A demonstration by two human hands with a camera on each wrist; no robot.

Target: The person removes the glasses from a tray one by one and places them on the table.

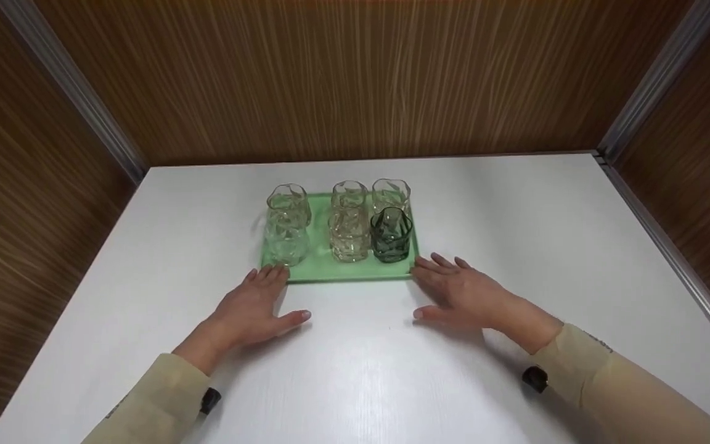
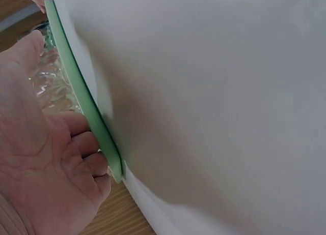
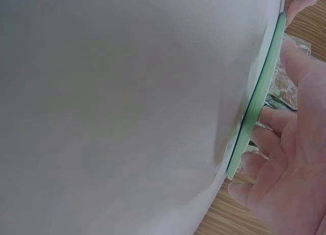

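Green tray (image 1: 324,262), head view first: pale mint, flat, rectangular with a low rim, sitting near the middle of the white table (image 1: 515,216), a bit toward the far wall. Long axis running left to right, one long edge facing the person. Carrying five clear glasses (image 1: 288,209) with wavy, faceted sides plus one dark green glass (image 1: 391,235) at the near right. Left hand (image 1: 250,311) flat on the table, fingers straight and spread, fingertips right at the tray's near left corner. Right hand (image 1: 460,293) the same on the other side, spread flat, fingertips at the near right corner. Nothing gripped or pinched by either.

Left wrist view: tray (image 2: 81,92) seen edge-on as a thin green strip running diagonally, rounded corner at the bottom. Left hand (image 2: 46,158) open, palm showing, fingers (image 2: 84,143) relaxed and just beside that edge. Blurry clear glass behind.

Right wrist view: same deal mirrored, tray (image 3: 257,103) as a slim green line. Right hand (image 3: 290,158) open, fingertips (image 3: 267,115) touching the rim near the corner.
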